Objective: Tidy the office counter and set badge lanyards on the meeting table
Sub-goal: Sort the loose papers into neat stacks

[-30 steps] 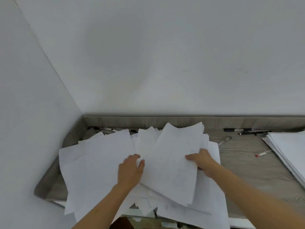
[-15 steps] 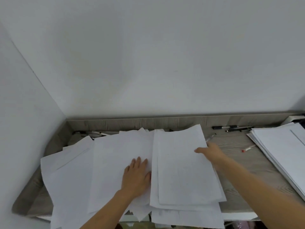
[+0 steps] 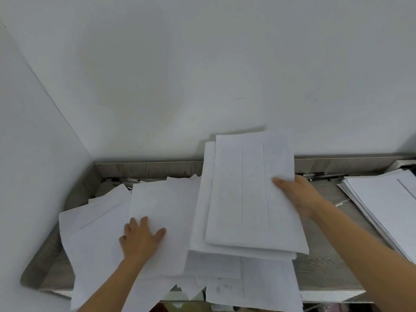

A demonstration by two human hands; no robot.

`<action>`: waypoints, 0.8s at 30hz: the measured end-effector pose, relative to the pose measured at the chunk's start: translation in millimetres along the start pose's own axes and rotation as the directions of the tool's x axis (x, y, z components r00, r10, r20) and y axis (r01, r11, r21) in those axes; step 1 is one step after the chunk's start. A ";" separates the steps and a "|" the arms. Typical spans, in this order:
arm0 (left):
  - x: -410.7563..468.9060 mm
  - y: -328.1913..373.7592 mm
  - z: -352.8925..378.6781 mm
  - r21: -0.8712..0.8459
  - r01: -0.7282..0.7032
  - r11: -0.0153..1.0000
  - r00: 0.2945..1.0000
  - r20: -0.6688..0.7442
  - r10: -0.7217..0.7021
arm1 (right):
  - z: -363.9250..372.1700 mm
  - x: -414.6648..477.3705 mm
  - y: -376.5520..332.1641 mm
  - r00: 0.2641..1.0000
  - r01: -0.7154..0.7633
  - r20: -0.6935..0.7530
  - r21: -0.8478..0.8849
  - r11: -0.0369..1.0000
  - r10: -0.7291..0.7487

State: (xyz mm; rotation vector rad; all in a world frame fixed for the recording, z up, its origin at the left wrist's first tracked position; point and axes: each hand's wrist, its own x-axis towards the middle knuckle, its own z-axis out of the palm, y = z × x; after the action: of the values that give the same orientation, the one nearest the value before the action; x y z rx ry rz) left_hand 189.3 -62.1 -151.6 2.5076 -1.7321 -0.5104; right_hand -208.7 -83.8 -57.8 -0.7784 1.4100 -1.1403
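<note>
Loose white paper sheets [image 3: 108,224] lie spread over the left part of the grey wood counter [image 3: 324,269]. My left hand [image 3: 141,239] rests flat on them with its fingers spread. My right hand [image 3: 299,197] grips the right edge of a small bundle of sheets [image 3: 245,199], thumb on top, and the bundle's far end is raised off the pile and stands up in front of the wall. More sheets lie under the bundle and hang over the counter's front edge. No badge lanyards are in view.
A neat stack of paper [image 3: 382,203] lies at the right end of the counter. Several pens [image 3: 324,175] lie along the back rim, others at the back left [image 3: 126,180]. White walls close the counter at the back and left.
My right hand has taken hold of the bundle's edge and lifted it up off the pile. My left hand slid left and stays flat on the spread sheets.
</note>
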 end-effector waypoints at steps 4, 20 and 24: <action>3.5 -2.9 -12.3 -0.280 0.111 0.954 0.991 -0.044 -0.128 | 36.4 0.6 -1.0 0.998 -0.045 0.048 0.021 0.999 0.044; 18.1 -25.8 -41.9 -0.776 0.310 0.549 0.941 0.170 -0.292 | 100.0 10.2 2.2 0.984 -0.124 0.135 0.074 0.990 0.114; 18.3 -15.7 -39.5 -0.832 0.330 0.445 0.941 0.256 -0.220 | 111.6 17.6 50.3 0.979 -0.177 0.081 -0.139 0.974 0.189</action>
State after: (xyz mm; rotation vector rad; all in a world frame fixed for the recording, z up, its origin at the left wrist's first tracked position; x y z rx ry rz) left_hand 221.0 -78.7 -122.3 1.9413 -0.6732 -1.2046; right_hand -96.1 -107.6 -102.8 -0.7665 1.4567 -0.8656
